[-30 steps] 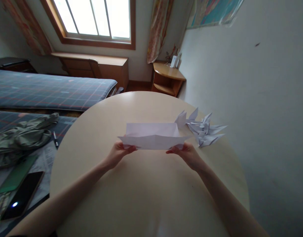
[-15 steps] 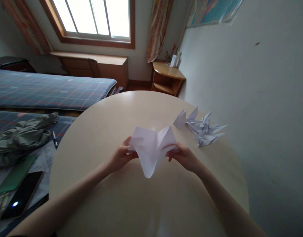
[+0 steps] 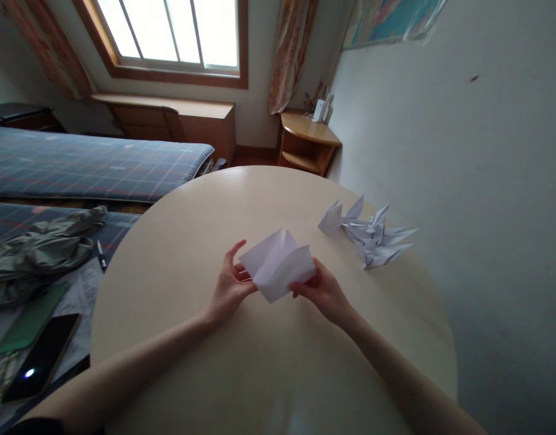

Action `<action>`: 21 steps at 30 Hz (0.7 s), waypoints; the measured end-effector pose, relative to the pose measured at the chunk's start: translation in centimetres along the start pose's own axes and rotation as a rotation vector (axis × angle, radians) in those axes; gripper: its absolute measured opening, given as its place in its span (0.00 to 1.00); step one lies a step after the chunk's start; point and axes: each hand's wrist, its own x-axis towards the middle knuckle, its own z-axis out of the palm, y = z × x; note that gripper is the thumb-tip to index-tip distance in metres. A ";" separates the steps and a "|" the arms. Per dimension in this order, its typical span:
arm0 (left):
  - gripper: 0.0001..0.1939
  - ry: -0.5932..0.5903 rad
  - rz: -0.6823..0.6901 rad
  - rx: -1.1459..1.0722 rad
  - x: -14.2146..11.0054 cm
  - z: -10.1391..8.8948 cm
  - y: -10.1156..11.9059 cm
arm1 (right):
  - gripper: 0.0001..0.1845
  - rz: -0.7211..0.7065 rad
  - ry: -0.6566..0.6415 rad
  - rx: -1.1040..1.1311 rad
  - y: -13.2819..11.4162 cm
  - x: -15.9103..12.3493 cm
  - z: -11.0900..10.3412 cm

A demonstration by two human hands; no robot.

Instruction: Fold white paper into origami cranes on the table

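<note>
- Left forearm comes in bare from about 8 o'clock, running up and inward toward the middle of the view, wrist nearly straight.
- Left hand (image 3: 230, 284) sits slightly left of centre, palm turned inward toward 3 o'clock; the index finger is stretched up toward 12 o'clock, the thumb tucked in, the grip loose and partly spread.
- Right forearm enters bare from about 5 o'clock and angles up toward 11 o'clock.
- Right hand (image 3: 321, 290) sits just right of centre, fingers curled, thumb and fingertips pinched together, back of the hand facing up.
- The two hands are near each other, not touching.
</note>
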 end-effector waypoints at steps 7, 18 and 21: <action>0.20 -0.075 -0.086 -0.086 -0.2 1.5 -1.0 | 0.40 -0.014 0.152 0.116 -0.4 -0.2 1.2; 0.29 -0.133 -0.125 -0.207 -0.2 1.7 -1.9 | 0.42 0.057 0.223 0.110 -0.9 -0.2 1.1; 0.26 -0.068 -0.137 -0.173 -0.1 1.8 -1.9 | 0.38 0.036 0.175 0.051 -0.5 -0.3 1.2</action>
